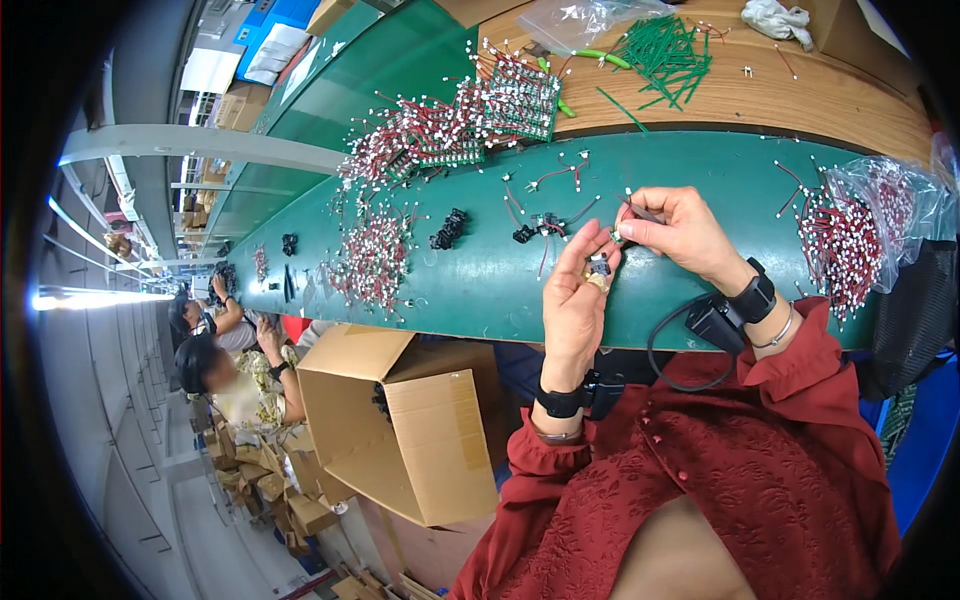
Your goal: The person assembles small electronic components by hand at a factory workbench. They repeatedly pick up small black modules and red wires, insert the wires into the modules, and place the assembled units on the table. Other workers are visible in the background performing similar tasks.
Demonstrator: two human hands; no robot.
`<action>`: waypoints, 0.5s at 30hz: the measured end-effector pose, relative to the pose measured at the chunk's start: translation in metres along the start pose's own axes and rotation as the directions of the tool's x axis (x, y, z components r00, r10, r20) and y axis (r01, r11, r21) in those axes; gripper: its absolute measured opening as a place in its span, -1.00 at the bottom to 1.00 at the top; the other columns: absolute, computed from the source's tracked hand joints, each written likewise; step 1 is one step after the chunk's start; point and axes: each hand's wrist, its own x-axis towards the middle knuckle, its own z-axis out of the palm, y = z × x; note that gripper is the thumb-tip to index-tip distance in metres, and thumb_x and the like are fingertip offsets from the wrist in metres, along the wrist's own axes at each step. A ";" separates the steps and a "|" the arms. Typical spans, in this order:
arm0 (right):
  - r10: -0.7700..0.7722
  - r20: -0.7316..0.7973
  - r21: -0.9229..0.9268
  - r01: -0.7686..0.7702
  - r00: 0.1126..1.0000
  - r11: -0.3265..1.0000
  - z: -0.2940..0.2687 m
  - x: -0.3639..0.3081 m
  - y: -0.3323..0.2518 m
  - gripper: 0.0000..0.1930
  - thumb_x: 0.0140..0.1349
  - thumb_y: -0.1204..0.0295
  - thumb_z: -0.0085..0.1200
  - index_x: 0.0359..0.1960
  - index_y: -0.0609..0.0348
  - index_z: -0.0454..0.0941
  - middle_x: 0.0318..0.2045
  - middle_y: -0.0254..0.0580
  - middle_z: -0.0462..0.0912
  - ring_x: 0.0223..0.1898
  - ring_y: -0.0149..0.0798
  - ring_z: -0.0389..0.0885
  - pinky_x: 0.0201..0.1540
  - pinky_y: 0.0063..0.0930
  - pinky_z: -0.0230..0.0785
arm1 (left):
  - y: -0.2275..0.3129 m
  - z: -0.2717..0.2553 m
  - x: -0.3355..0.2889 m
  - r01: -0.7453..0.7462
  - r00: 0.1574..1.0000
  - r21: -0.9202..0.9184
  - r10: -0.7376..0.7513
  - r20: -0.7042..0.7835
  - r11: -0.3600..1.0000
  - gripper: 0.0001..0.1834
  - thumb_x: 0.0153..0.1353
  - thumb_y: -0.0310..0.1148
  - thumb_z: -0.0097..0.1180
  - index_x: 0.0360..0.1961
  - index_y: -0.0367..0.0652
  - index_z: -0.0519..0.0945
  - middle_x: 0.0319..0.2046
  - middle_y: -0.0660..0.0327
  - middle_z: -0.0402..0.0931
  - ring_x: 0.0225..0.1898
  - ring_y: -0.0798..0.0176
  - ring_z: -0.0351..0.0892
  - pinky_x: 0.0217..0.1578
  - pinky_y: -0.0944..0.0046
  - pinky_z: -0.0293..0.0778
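My left hand (pixel 575 295) is turned palm up over the green work surface, its fingers curled around a small black plastic part (pixel 600 265). Close beside it, my right hand (pixel 685 228) pinches a thin wire lead (pixel 627 205) near the left fingertips; a dark slim piece also shows at those fingers, its kind unclear. Just left of my hands lies a small cluster of black parts (pixel 535 230) with red and black wires. Farther left is another black cluster (pixel 449 229). Loose red wire leads (pixel 560 175) with white connectors lie beyond my hands.
Green circuit boards with wires (pixel 515 100) are heaped at the back. Piles of red leads (pixel 370 255) lie left and in a clear bag (pixel 895 215) right. Green strips (pixel 665 60) rest on a wooden board (pixel 800 95). An open carton (pixel 440 440) stands below; co-workers (pixel 235 375) sit left.
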 end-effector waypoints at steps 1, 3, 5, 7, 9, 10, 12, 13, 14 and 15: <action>0.016 0.013 0.000 -0.016 1.000 1.000 -0.001 0.000 0.000 -0.85 0.21 0.42 0.13 -0.34 0.28 0.57 -0.49 -0.42 0.56 -0.42 -0.63 0.43 -0.46 -0.71 0.24 | -0.002 0.000 0.000 -0.015 1.000 0.039 0.016 -0.011 0.999 -0.41 0.11 -0.75 -0.17 0.24 -0.36 0.25 0.11 0.03 0.35 0.06 0.20 0.44 0.12 0.26 0.38; 0.057 0.039 0.030 -0.058 0.998 0.998 -0.001 0.000 0.000 -0.86 0.22 0.41 0.12 -0.33 0.25 0.57 -0.49 -0.42 0.57 -0.44 -0.65 0.45 -0.51 -0.74 0.20 | -0.003 -0.001 0.001 -0.059 0.998 0.169 0.058 0.012 0.984 -0.38 0.10 -0.78 -0.15 0.26 -0.33 0.24 0.12 0.02 0.35 0.05 0.22 0.45 0.10 0.29 0.39; 0.086 0.084 0.080 -0.093 0.993 0.992 -0.001 0.000 0.000 -0.86 0.23 0.40 0.12 -0.31 0.23 0.57 -0.49 -0.42 0.57 -0.45 -0.65 0.48 -0.55 -0.76 0.17 | -0.004 -0.003 0.000 -0.098 0.995 0.253 0.091 0.039 0.963 -0.37 0.13 -0.78 -0.13 0.27 -0.29 0.22 0.13 0.00 0.33 0.05 0.23 0.45 0.09 0.30 0.40; 0.102 0.145 0.154 -0.124 0.984 0.980 -0.001 0.000 0.001 -0.86 0.24 0.39 0.12 -0.29 0.21 0.57 -0.49 -0.42 0.58 -0.45 -0.65 0.51 -0.57 -0.77 0.15 | -0.005 -0.002 -0.003 -0.129 0.991 0.289 0.115 0.065 0.949 -0.39 0.18 -0.75 -0.11 0.29 -0.24 0.19 0.17 -0.05 0.30 0.07 0.21 0.44 0.09 0.30 0.41; 0.096 0.156 0.120 -0.116 0.983 0.986 0.000 0.000 0.002 -0.85 0.25 0.40 0.11 -0.28 0.24 0.56 -0.47 -0.39 0.59 -0.43 -0.61 0.53 -0.53 -0.75 0.22 | -0.007 -0.002 -0.003 -0.163 0.986 0.295 0.150 0.066 0.941 -0.40 0.18 -0.75 -0.08 0.27 -0.26 0.19 0.15 -0.04 0.32 0.06 0.20 0.46 0.06 0.30 0.44; 0.108 0.153 0.088 -0.122 0.982 0.989 0.001 0.001 0.003 -0.84 0.25 0.40 0.11 -0.28 0.26 0.55 -0.46 -0.38 0.59 -0.42 -0.59 0.55 -0.51 -0.74 0.26 | -0.007 -0.003 -0.002 -0.187 0.982 0.292 0.173 0.073 0.938 -0.41 0.18 -0.75 -0.06 0.26 -0.27 0.20 0.15 -0.04 0.33 0.05 0.20 0.48 0.04 0.30 0.45; 0.051 0.170 0.137 -0.075 0.984 0.988 0.002 0.000 0.005 -0.85 0.25 0.43 0.10 -0.28 0.29 0.54 -0.43 -0.35 0.60 -0.40 -0.55 0.56 -0.42 -0.70 0.34 | -0.007 -0.005 -0.002 -0.196 0.980 0.227 0.179 0.092 0.954 -0.44 0.17 -0.74 -0.04 0.22 -0.29 0.22 0.14 -0.05 0.35 0.02 0.19 0.50 0.03 0.30 0.46; 0.030 0.174 0.154 -0.057 0.984 0.986 0.002 0.000 0.005 -0.85 0.25 0.45 0.10 -0.28 0.31 0.54 -0.42 -0.33 0.60 -0.39 -0.53 0.56 -0.38 -0.68 0.38 | -0.007 -0.006 -0.001 -0.188 0.981 0.191 0.173 0.092 0.963 -0.45 0.17 -0.73 -0.02 0.21 -0.30 0.24 0.13 -0.06 0.36 0.01 0.19 0.51 0.03 0.30 0.47; 0.028 0.180 0.175 -0.060 0.983 0.983 0.003 0.000 0.005 -0.86 0.25 0.46 0.10 -0.28 0.32 0.54 -0.41 -0.32 0.59 -0.38 -0.52 0.56 -0.35 -0.66 0.40 | -0.006 -0.008 -0.002 -0.156 0.986 0.175 0.144 0.079 0.972 -0.46 0.16 -0.73 0.00 0.19 -0.31 0.25 0.11 -0.07 0.37 -0.02 0.17 0.53 0.01 0.29 0.48; 0.025 0.184 0.196 -0.062 0.983 0.979 0.003 0.001 0.006 -0.86 0.25 0.47 0.10 -0.28 0.33 0.53 -0.40 -0.31 0.59 -0.38 -0.51 0.56 -0.32 -0.64 0.41 | -0.004 -0.010 -0.003 -0.113 0.993 0.155 0.105 0.060 0.981 -0.46 0.15 -0.72 0.02 0.18 -0.32 0.25 0.09 -0.08 0.39 -0.04 0.15 0.55 0.00 0.29 0.48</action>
